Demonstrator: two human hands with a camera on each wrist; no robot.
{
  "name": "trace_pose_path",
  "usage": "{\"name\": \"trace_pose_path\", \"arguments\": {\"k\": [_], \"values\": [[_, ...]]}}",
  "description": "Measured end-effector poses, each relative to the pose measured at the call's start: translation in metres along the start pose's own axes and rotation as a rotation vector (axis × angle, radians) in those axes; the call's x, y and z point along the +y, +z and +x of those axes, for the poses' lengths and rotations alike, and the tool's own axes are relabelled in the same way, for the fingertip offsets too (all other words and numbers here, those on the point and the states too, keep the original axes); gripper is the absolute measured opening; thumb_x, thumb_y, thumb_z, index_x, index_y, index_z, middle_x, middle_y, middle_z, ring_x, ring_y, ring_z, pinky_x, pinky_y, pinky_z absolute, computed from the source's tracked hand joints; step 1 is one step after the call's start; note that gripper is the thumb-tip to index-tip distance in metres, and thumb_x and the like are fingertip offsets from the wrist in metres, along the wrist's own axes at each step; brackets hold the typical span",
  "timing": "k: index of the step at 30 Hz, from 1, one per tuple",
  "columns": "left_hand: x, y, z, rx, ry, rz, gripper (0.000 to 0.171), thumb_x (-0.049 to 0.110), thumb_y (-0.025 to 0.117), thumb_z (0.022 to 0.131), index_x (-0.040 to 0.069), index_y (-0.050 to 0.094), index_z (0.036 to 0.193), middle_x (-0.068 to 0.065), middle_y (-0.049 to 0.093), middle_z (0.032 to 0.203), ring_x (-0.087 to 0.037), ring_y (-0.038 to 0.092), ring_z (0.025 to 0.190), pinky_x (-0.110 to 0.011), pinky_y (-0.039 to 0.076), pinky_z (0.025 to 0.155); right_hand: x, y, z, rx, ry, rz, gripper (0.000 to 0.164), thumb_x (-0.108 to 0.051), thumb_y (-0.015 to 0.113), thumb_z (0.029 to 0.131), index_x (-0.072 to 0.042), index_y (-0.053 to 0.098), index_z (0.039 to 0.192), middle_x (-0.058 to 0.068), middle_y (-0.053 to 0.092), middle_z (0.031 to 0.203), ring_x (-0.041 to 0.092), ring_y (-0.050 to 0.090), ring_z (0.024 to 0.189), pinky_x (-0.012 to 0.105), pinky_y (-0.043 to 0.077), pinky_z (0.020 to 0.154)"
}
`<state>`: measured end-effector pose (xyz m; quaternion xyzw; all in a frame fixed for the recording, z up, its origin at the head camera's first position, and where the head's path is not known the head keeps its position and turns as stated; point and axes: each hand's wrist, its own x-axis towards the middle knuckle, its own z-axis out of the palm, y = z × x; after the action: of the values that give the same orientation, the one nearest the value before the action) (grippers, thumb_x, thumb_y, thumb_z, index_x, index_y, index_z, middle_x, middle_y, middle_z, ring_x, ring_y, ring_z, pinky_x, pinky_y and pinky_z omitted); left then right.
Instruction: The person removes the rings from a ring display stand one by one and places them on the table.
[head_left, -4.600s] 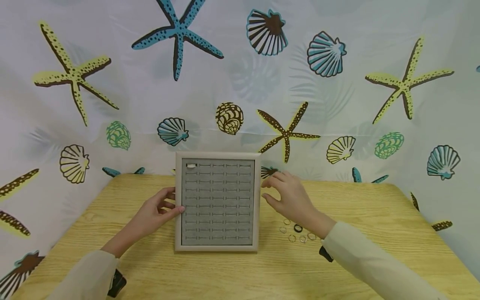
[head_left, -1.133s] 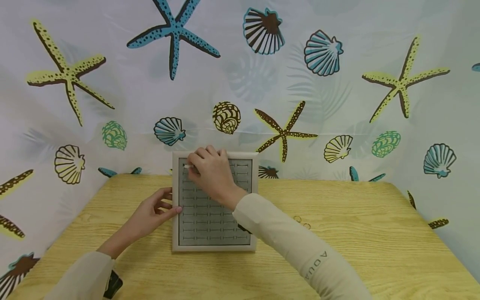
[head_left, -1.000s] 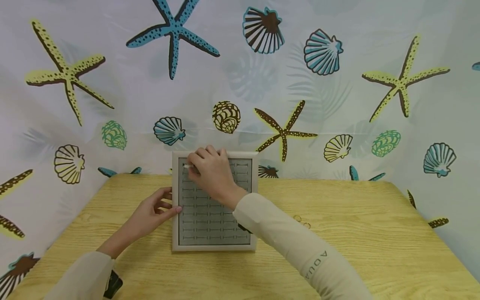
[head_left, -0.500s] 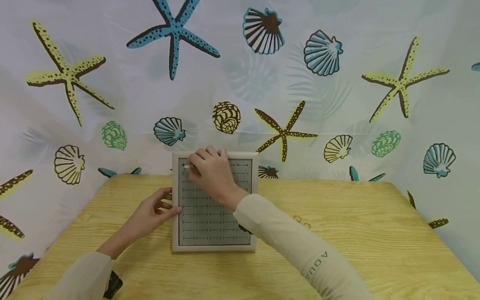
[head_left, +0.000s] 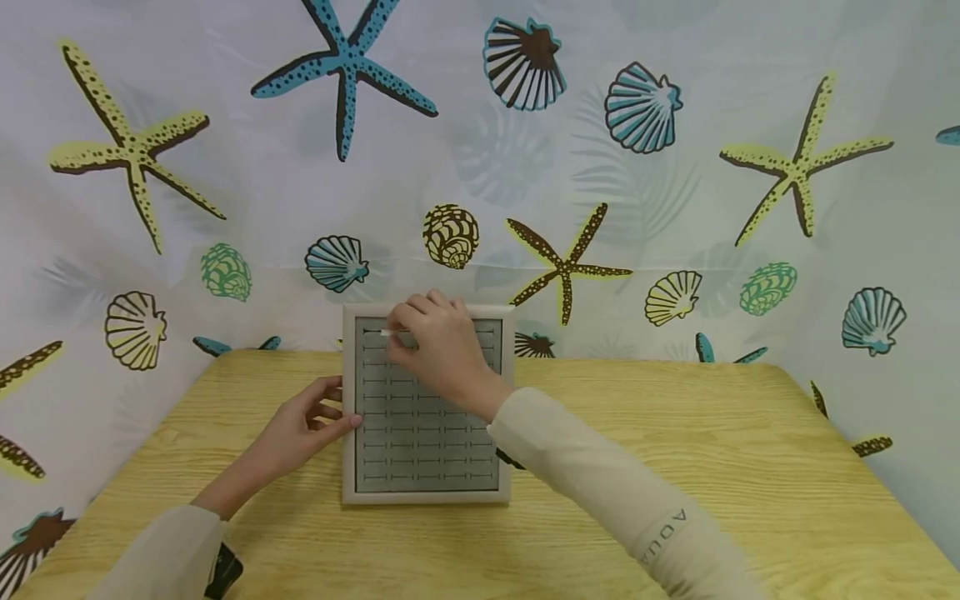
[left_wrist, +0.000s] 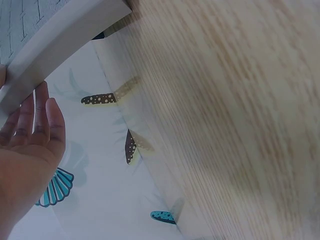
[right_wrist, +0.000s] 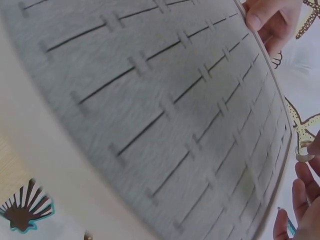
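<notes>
A ring display board, grey padding with rows of slits inside a pale frame, stands upright on the table. My left hand grips its left edge, thumb on the front; the left wrist view has the fingers behind the frame. At the board's top left, my right hand pinches a pale ring between thumb and forefinger. In the head view only a whitish bit of it shows, just right of the top-left slit, which looks dark and slightly parted. The other slits in sight hold nothing.
The wood-grain table extends on both sides of the board. A white curtain printed with starfish and shells hangs close behind and around it. The right sleeve crosses low over the table's right half.
The right hand went from beside the loose rings to the board's top-left slit, then drew slightly right with the pale ring. The loose rings are now hidden behind the sleeve. The left hand kept its grip.
</notes>
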<state>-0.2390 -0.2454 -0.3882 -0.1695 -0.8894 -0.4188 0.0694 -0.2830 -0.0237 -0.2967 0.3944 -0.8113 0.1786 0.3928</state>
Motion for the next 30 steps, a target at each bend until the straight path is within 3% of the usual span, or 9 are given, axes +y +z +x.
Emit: {"name": "trace_pose_path", "arguments": {"k": [11,23,30], "values": [[0.000,0.000,0.000,0.003,-0.017,0.019,0.053,0.029,0.059,0.089,0.007,0.040,0.133,-0.013,0.055,0.114,-0.024,0.059,0.095,-0.029,0.049,0.074,0.021,-0.024,-0.027,-0.027,0.031,0.033,0.005,-0.019,0.066,0.081,-0.018,0.064,0.085,-0.007,0.065,0.086,0.013,0.053,0.081,0.032,0.038,0.072],[0.001,0.000,0.000,0.005,-0.032,0.026,0.054,0.030,0.060,0.088,0.008,0.040,0.133,-0.013,0.055,0.114,-0.024,0.058,0.095,-0.027,0.048,0.074,0.050,-0.051,-0.070,-0.017,0.059,0.062,0.007,-0.014,0.069,0.076,-0.015,0.064,0.080,-0.005,0.065,0.082,0.015,0.054,0.083,0.037,0.041,0.078],[0.000,0.000,0.000,0.000,-0.033,0.023,0.054,0.031,0.060,0.088,0.008,0.040,0.133,-0.013,0.055,0.115,-0.023,0.058,0.095,-0.029,0.048,0.074,0.070,-0.066,-0.099,0.003,0.119,0.097,0.006,-0.013,0.068,0.077,-0.015,0.064,0.080,-0.004,0.064,0.081,0.014,0.051,0.079,0.034,0.037,0.070]]}}
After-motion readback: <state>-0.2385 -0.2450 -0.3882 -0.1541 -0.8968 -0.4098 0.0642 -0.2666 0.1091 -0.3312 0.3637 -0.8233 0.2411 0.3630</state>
